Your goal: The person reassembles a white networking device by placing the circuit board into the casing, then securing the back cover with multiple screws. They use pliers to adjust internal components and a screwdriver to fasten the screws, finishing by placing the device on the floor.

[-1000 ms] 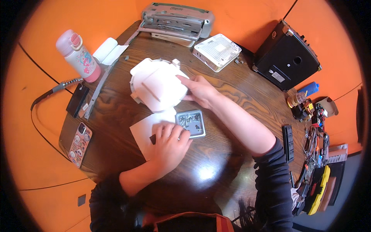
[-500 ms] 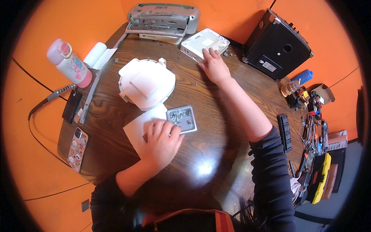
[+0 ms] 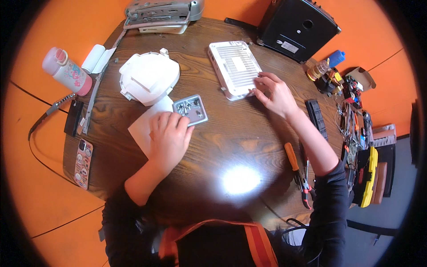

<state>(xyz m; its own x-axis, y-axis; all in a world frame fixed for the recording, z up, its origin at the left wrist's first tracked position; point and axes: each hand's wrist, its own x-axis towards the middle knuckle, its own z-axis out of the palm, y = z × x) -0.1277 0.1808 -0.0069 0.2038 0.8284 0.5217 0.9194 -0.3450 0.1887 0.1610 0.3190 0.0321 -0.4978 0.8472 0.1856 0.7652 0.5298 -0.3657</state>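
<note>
My left hand (image 3: 168,135) lies on a white sheet (image 3: 141,132), its fingers loosely bent and resting at the near left edge of a small grey tray (image 3: 203,113) of screws. Nothing shows in its grasp. At the right edge of a white, slotted flat box (image 3: 235,66), my right hand (image 3: 276,95) has thumb and fingers apart; whether the fingertips touch the box I cannot tell. Just beyond the tray sits a rounded white plastic housing (image 3: 153,73) with tabs on its rim.
A grey device (image 3: 162,11) and a black speaker-like box (image 3: 297,29) stand at the back. To the left are a bottle (image 3: 69,73), a paper roll (image 3: 94,58) and a phone (image 3: 83,163). On the right lie a screwdriver (image 3: 291,155), pliers (image 3: 306,191) and a black slotted strip (image 3: 316,118).
The white slotted box has come nearer and turned, and my right hand has moved from its top to its right edge. My left hand stays by the tray. The whole view has shifted.
</note>
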